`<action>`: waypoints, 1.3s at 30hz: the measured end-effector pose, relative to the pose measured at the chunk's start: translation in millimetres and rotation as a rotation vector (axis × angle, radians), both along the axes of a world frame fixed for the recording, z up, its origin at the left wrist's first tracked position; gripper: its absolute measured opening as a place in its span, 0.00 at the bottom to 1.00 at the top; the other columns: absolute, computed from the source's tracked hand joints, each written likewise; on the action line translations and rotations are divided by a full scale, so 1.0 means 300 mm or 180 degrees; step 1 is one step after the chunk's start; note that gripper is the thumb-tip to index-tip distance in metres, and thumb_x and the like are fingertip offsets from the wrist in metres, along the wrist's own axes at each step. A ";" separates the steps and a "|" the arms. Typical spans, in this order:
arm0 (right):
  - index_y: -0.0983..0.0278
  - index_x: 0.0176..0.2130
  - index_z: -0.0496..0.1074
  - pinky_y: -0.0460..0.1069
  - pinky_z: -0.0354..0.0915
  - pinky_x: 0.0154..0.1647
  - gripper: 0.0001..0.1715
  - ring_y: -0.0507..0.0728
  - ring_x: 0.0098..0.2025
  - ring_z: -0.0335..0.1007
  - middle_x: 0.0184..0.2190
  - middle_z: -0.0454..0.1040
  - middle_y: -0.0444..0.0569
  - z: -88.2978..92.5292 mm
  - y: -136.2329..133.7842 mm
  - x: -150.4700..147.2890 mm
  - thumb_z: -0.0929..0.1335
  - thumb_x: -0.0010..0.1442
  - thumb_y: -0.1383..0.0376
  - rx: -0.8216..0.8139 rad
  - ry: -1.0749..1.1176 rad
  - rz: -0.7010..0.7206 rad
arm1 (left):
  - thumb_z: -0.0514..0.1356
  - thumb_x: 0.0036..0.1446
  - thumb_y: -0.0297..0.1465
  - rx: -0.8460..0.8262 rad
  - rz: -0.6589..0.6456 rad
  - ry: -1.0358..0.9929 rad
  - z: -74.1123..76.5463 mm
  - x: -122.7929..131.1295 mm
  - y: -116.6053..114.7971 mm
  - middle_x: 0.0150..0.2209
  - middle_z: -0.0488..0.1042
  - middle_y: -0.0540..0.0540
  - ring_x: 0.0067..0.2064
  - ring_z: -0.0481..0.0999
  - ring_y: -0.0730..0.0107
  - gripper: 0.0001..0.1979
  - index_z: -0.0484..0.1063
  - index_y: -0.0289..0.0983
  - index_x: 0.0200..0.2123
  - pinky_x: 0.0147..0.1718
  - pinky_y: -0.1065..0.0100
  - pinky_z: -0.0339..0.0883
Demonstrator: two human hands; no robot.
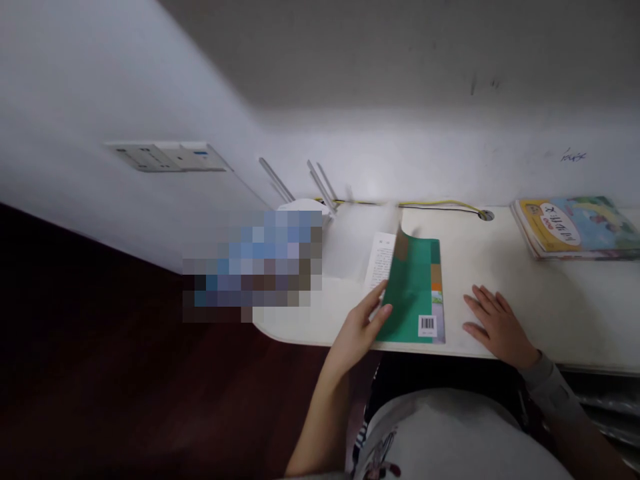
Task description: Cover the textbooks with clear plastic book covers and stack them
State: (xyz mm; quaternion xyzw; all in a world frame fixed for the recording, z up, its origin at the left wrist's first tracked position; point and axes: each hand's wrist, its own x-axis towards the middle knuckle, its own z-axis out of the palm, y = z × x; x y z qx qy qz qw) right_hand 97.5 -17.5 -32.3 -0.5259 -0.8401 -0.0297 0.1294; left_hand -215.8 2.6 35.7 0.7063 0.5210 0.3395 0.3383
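Observation:
A book with a green back cover and a barcode near its lower corner lies on the white desk. My left hand grips its left edge, thumb on the green side and fingers behind it. That edge is lifted, and a printed page shows beyond it. A pale, see-through sheet lies left of the page; I cannot tell if it joins the book. My right hand rests flat on the desk, right of the book, fingers spread and holding nothing.
A stack of books sits at the right. At the back left stands a white router with grey antennas, beside a pixelated area. A yellow cable runs along the wall to a desk hole. A socket panel is on the left wall.

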 end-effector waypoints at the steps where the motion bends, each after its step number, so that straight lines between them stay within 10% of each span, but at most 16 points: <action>1: 0.64 0.58 0.61 0.62 0.51 0.60 0.28 0.64 0.64 0.51 0.62 0.58 0.58 0.000 0.001 0.001 0.59 0.64 0.53 0.0001 0.0036 0.0003 | 0.47 0.62 0.45 -0.0080 -0.0423 -0.0193 0.030 0.027 -0.003 0.62 0.59 0.40 0.61 0.61 0.58 0.29 0.54 0.38 0.63 0.57 0.56 0.59; 5: 0.67 0.56 0.63 0.60 0.53 0.59 0.25 0.63 0.63 0.53 0.60 0.61 0.60 0.000 -0.001 0.019 0.58 0.65 0.59 0.0137 0.0208 -0.0461 | 0.49 0.61 0.48 0.0286 -0.1045 0.0578 0.074 0.212 0.022 0.67 0.45 0.42 0.67 0.44 0.53 0.33 0.46 0.43 0.65 0.61 0.48 0.47; 11: 0.74 0.57 0.61 0.62 0.55 0.58 0.27 0.68 0.62 0.54 0.59 0.61 0.67 -0.020 -0.026 0.078 0.60 0.60 0.65 0.0218 0.0023 -0.1213 | 0.53 0.58 0.46 0.1043 -0.0990 0.2500 -0.031 0.469 0.060 0.66 0.48 0.39 0.66 0.41 0.39 0.30 0.57 0.43 0.61 0.54 0.30 0.45; 39: 0.61 0.62 0.57 0.58 0.59 0.60 0.29 0.57 0.59 0.62 0.59 0.64 0.50 0.010 -0.023 0.151 0.57 0.63 0.62 -0.0056 0.2105 -0.1414 | 0.51 0.61 0.45 0.1183 -0.1241 0.2557 -0.110 0.612 0.073 0.63 0.58 0.39 0.64 0.51 0.38 0.27 0.60 0.42 0.60 0.55 0.28 0.38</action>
